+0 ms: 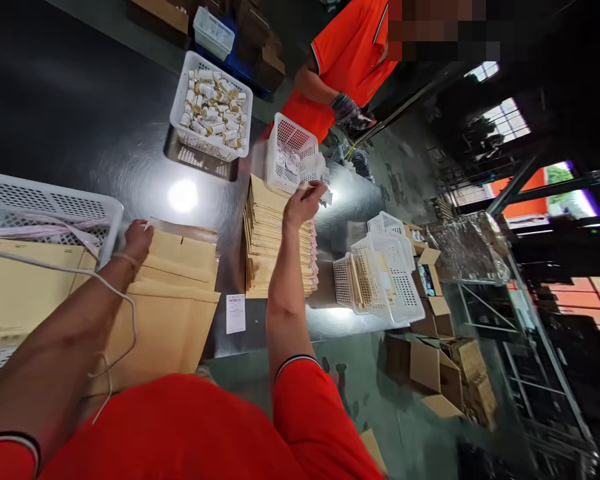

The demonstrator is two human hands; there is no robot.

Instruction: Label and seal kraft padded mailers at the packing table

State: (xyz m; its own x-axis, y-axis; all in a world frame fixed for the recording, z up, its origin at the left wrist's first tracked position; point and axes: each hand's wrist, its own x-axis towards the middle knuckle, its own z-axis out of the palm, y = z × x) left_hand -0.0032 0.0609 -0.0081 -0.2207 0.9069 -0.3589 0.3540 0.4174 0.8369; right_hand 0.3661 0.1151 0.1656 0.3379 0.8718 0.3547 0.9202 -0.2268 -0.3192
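My left hand (139,241) is closed at the upper left corner of a tan padded envelope (180,257), the top one of an overlapping pile in front of me. A see-through strip runs along the pile's far edge. My right hand (303,203) is slightly blurred above a tall stack of tan envelopes (265,240). Its fingers are pinched together beside white paper slips (327,197) at the corner of a white basket (275,157). Whether a slip is between the fingers is hidden. A printed white label (235,313) lies flat on the table between the envelope piles.
A white basket (180,120) of small white-and-gold bottles stands at the back. Another basket (113,217) with envelopes is at left, a cable (130,300) crossing it. Nested baskets (405,293) sit at the right edge. Across the table stands a person in orange with a gloved hand (347,110).
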